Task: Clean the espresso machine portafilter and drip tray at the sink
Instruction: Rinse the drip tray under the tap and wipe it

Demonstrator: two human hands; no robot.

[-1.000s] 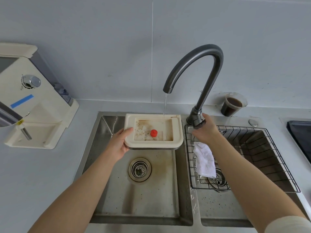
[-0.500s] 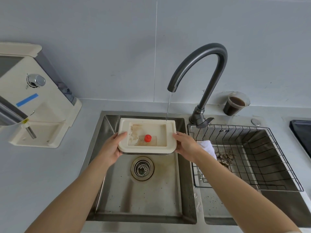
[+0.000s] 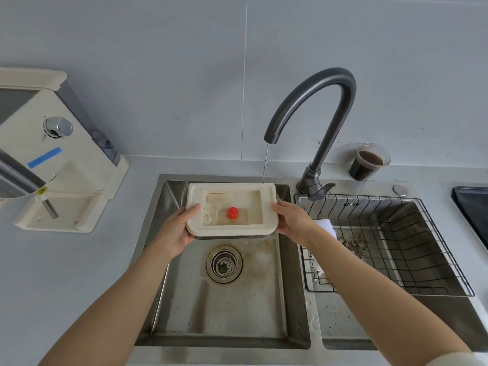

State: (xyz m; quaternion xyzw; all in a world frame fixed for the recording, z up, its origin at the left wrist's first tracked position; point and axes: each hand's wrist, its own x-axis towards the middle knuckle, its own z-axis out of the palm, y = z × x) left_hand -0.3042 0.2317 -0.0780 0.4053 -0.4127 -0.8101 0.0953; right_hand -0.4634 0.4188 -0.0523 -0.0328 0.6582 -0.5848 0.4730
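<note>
Both hands hold the drip tray (image 3: 196, 199) level over the left basin of the sink (image 3: 224, 313), one at each short end.

At the far left, a cream espresso machine (image 3: 52, 154) stands on the tabletop (image 3: 52, 273), with a strip of blue tape on its front. The left hand (image 3: 177, 233) grips the tray's left end, thumb on top of the rim and fingers curled underneath. The tray sits between the hands, above and just behind the round drain (image 3: 224, 264). Its hollow is stained brown, and a red knob (image 3: 233, 212) stands in it near the front. The right hand (image 3: 293, 223) grips the right end the same way, thumb on the rim and fingers below.

A thin stream of water (image 3: 266, 165) falls from the dark curved tap (image 3: 317, 99) and meets the tray at its back right corner. To the right of the tap's base, a wire basket (image 3: 369, 198) sits in the right basin. A white cloth (image 3: 326, 225) hangs over its left side, just behind the right wrist, and brown grounds lie beneath it. Behind the basket, a clear cup (image 3: 368, 162) of dark liquid stands on the tabletop by the wall.
</note>
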